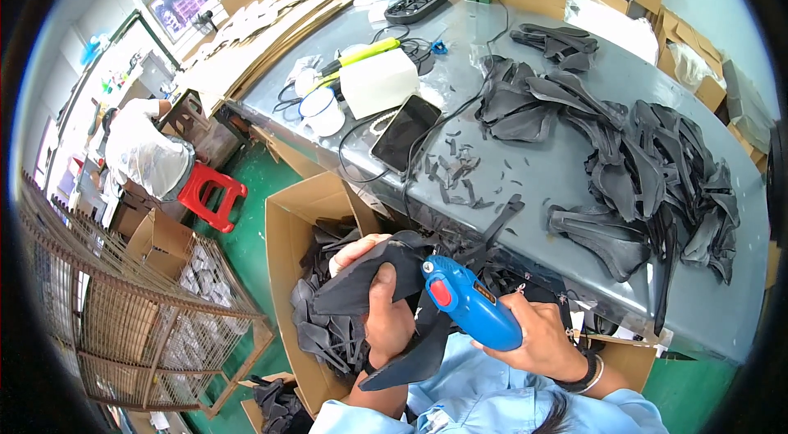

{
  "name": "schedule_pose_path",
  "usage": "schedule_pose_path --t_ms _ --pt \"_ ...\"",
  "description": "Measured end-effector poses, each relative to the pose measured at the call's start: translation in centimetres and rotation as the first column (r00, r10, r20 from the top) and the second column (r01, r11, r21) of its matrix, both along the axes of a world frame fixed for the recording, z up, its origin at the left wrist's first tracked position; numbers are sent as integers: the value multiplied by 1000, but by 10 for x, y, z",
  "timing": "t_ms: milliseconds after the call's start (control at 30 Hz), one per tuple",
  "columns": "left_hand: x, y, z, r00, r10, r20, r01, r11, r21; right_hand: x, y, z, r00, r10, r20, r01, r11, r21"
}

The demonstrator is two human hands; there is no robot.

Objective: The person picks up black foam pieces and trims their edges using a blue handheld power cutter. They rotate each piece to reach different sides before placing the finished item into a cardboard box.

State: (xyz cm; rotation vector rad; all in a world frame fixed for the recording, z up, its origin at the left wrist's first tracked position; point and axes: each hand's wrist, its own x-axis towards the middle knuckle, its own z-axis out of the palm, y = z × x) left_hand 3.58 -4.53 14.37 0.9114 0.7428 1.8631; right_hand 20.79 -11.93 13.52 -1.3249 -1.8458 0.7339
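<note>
My left hand (387, 319) is closed around a black, curved, foam-like molded piece (351, 288), with the thumb on its near face and the fingers behind. A long flap of the same black material (414, 362) hangs below that wrist. My right hand (542, 340) grips a blue handheld electric cutter (472, 303) with a red button. The cutter's head meets the piece's right edge; its blade is hidden. Beneath my left hand, a cardboard box (287, 229) holds many black pieces and strips.
Black scraps (460, 175) and piled molded pieces (607, 249) lie on the grey table (525, 180). A phone (406, 132), a white tub (322, 112) and cables are farther back. At left stand a wire cage (148, 311), a red stool (212, 194) and another person (148, 147).
</note>
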Motion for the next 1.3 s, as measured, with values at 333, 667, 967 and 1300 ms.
schedule_pose_path --t_ms 333,667,967,1300 --pt "-6 -5 6 996 -27 -89 20 997 -81 -3 -1 0 983 -53 177 27 989 148" --pt "-31 2 15 754 -370 -542 252 926 -281 1 -2 -2 970 -36 242 -15 978 208" --pt "-38 6 3 615 -573 -542 502 814 -291 2 -6 4 982 17 187 -56 977 205" --pt "-12 -6 5 155 -960 -231 698 272 -663 6 24 12 972 -126 -197 135 990 32"
